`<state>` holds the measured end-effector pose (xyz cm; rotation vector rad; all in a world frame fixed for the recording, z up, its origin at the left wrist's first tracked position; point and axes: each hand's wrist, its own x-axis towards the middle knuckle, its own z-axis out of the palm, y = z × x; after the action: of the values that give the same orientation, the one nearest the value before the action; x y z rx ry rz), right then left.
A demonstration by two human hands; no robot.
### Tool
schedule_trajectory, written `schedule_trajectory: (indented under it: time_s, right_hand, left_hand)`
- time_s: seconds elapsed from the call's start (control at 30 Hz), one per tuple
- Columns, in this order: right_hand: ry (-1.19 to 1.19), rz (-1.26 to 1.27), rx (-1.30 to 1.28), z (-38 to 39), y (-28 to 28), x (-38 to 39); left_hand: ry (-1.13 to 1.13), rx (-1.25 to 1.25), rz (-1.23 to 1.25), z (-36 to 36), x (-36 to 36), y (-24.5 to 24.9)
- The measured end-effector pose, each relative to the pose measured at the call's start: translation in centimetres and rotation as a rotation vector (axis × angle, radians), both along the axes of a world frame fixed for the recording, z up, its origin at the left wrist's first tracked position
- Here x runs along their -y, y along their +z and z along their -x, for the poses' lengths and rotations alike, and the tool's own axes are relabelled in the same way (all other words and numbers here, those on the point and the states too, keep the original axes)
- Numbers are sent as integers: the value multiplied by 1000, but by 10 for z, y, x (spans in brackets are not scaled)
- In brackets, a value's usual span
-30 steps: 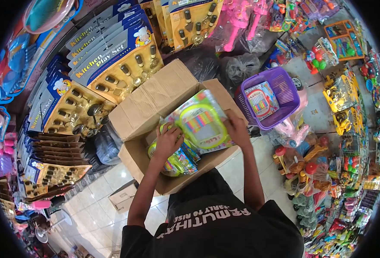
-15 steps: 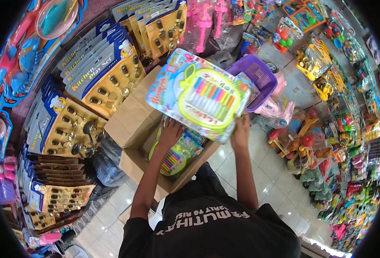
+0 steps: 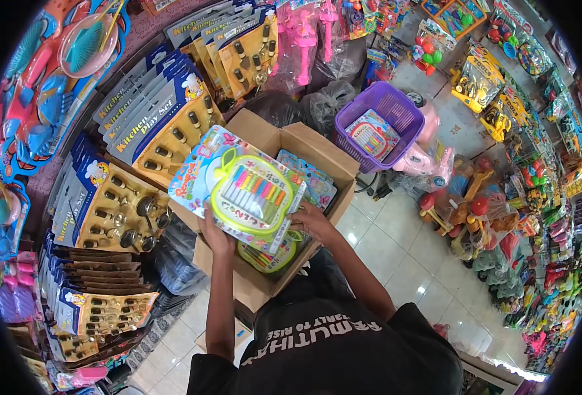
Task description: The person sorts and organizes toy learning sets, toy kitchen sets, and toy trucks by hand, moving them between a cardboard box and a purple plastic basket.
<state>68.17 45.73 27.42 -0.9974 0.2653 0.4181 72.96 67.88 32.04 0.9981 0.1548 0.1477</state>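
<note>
A blue blister-card toy board set [image 3: 254,191], with a lime-green apple-shaped board and a row of coloured pens, lies tilted over an open cardboard box [image 3: 251,128]. My left hand [image 3: 217,234] grips its lower left edge, with the fingers partly hidden beneath the card. At the right edge, my right hand [image 3: 312,222] has its bent fingers closed on the card's side. Under it in the box shows another green pen set [image 3: 268,255], and blue patterned packs [image 3: 310,176] lie along the right inner wall.
A purple basket [image 3: 409,125] with one similar pack stands beyond the box. Kitchen play sets [image 3: 166,131] line the left. Bagged wooden toys [image 3: 465,197] and yellow tool packs [image 3: 478,79] sit on the right. Tiled floor [image 3: 396,240] shows between.
The toy board set has moved left and down over the box. My left hand has come out of the box onto its left edge, while my right hand has shifted left with it.
</note>
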Motion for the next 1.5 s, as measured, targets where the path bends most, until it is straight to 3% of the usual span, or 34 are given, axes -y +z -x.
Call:
schedule_trajectory:
  time_s: [0.07, 0.13, 0.17, 0.23, 0.27, 0.33, 0.43, 0.77, 1.07, 1.17, 1.23, 1.27, 1.43, 1.5]
  right_hand:
    - [22, 63, 12, -12, 6, 5]
    - [-36, 339, 78, -32, -10, 24]
    - [-41, 342, 79, -45, -28, 36]
    - [-3, 1284, 397, -70, -71, 56]
    - [-4, 1285, 397, -78, -80, 61]
    - [228, 1663, 266, -88, -83, 62]
    - [370, 1735, 95, -90, -78, 49]
    - [289, 1737, 13, -107, -92, 50]
    - [-86, 1649, -125, -119, -105, 36]
    - [-21, 1847, 93, -111, -100, 41]
    - [23, 1614, 247, -110, -101, 48]
    - [41, 1614, 250, -107, -101, 55]
    - [12, 1269, 502, -82, -15, 65]
    - [-3, 1071, 659, -76, -10, 71]
  left_hand:
    - [91, -53, 110, -4, -13, 2]
    - [86, -25, 53, -6, -24, 11]
    - [68, -8, 21, -9, -33, 8]
    - [52, 28, -15, -12, -38, 10]
    - [52, 29, -14, -13, -41, 8]
    - [-5, 9, -25, -14, -47, 4]
    - [-3, -49, 6, -15, -47, -2]
    - [-68, -65, -1, -19, -46, -23]
    - [-43, -132, -44, -17, -50, -29]
    - [-115, -88, 9, -15, -50, -21]
    - [-116, -79, -23, -18, -50, -15]
    - [-104, -89, -20, -19, -50, -14]
    - [-63, -32, -149, -29, -72, -14]
    - [-54, 25, -152, -30, -81, -10]
